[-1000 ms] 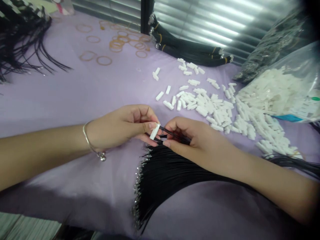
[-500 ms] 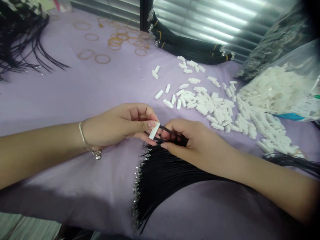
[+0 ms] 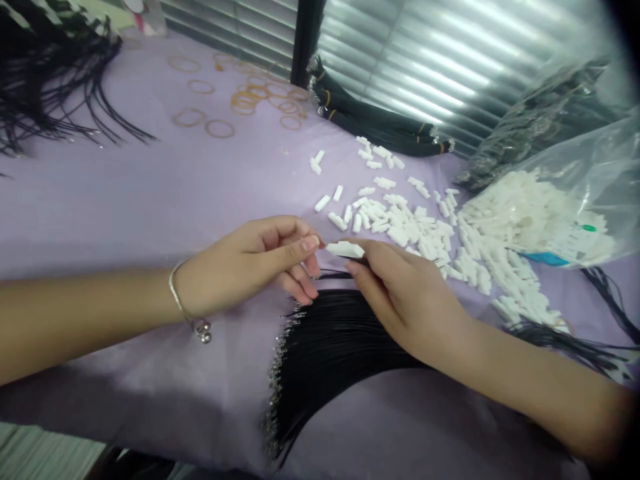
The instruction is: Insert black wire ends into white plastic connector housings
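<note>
Clear plastic bag [image 3: 585, 173], filled with white plastic connectors [image 3: 525, 217], on lilac cloth [image 3: 100, 213]. Right hand [image 3: 405, 293] pinching one connector [image 3: 345, 250] above black wires [image 3: 340, 340]; left hand [image 3: 250, 263] open, just beside it.

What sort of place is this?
Probably a wire-harness assembly bench: a fanned bundle of black wires with metal terminals, loose white plastic connector housings, and a plastic bag of more housings.

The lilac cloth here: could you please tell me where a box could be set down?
Bare lilac cloth shows between the amber rubber bands and the person's left forearm. White connectors crowd the right beside the plastic bag; black wires fill the front centre.
</note>
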`<state>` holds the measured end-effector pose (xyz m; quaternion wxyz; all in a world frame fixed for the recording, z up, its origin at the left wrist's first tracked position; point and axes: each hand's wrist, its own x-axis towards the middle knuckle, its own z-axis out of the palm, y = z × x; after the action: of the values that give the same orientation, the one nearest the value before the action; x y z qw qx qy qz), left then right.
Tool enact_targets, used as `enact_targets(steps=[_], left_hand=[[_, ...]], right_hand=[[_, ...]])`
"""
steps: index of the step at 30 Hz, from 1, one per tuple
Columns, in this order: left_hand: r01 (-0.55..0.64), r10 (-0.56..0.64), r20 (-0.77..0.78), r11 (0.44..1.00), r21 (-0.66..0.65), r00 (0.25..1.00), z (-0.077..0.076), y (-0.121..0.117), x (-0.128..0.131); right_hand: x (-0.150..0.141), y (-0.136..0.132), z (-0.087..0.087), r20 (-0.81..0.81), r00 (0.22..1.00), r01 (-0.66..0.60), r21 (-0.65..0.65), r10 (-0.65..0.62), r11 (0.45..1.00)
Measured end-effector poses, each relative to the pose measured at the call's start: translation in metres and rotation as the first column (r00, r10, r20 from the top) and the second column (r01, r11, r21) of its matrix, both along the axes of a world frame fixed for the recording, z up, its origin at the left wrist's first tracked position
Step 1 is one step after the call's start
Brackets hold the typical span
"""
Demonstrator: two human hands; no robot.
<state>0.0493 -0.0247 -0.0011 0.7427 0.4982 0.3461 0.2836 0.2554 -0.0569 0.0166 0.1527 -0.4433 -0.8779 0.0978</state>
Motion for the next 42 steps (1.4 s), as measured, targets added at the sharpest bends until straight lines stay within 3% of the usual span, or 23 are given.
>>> enact_targets(steps=[2,4,8,12,14,18,25,31,37,42], left_hand=[[0.068,-0.065,0.032,0.993,-0.093,0.997,0.001,0.000,0.000],[0.131,-0.123,0.056,0.978,-0.162,0.991,0.003,-0.001,0.000],[0.087,-0.078,0.048,0.967,-0.240,0.996,0.003,-0.002,0.003],[0.015,-0.021,-0.025,0.973,-0.229,0.999,0.003,-0.001,0.004],[0.007,-0.020,-0.057,0.975,-0.224,0.998,0.003,0.000,0.003],[-0.007,-0.010,-0.079,0.976,-0.218,0.997,0.004,0.001,0.003],[0.016,-0.035,-0.081,0.975,-0.223,0.996,0.003,0.004,0.004],[0.022,-0.037,-0.061,0.975,-0.222,0.997,0.004,0.004,0.003],[0.034,-0.046,-0.053,0.977,-0.211,0.998,0.002,0.004,0.004],[0.038,-0.052,-0.064,0.979,-0.199,0.997,0.002,0.005,0.005]], right_hand=[[0.000,-0.004,-0.003,0.186,0.983,-0.056,0.261,0.007,0.964],[-0.002,-0.007,-0.008,0.334,0.943,-0.142,0.414,-0.005,0.899],[-0.002,-0.014,-0.012,0.436,0.898,-0.264,0.420,0.062,0.868],[-0.002,-0.023,0.004,0.369,0.925,-0.265,0.453,0.092,0.851],[-0.005,-0.028,0.011,0.317,0.936,-0.274,0.373,0.156,0.887],[-0.017,-0.028,0.007,0.211,0.917,-0.352,0.026,0.339,0.936],[-0.025,-0.016,0.001,0.075,0.950,-0.279,-0.225,0.302,0.934],[-0.026,-0.019,0.005,-0.031,0.977,-0.209,-0.291,0.210,0.933],[-0.030,-0.017,0.002,0.039,0.966,-0.240,-0.233,0.255,0.943],[-0.031,-0.019,0.005,0.066,0.974,-0.190,-0.297,0.219,0.936]])
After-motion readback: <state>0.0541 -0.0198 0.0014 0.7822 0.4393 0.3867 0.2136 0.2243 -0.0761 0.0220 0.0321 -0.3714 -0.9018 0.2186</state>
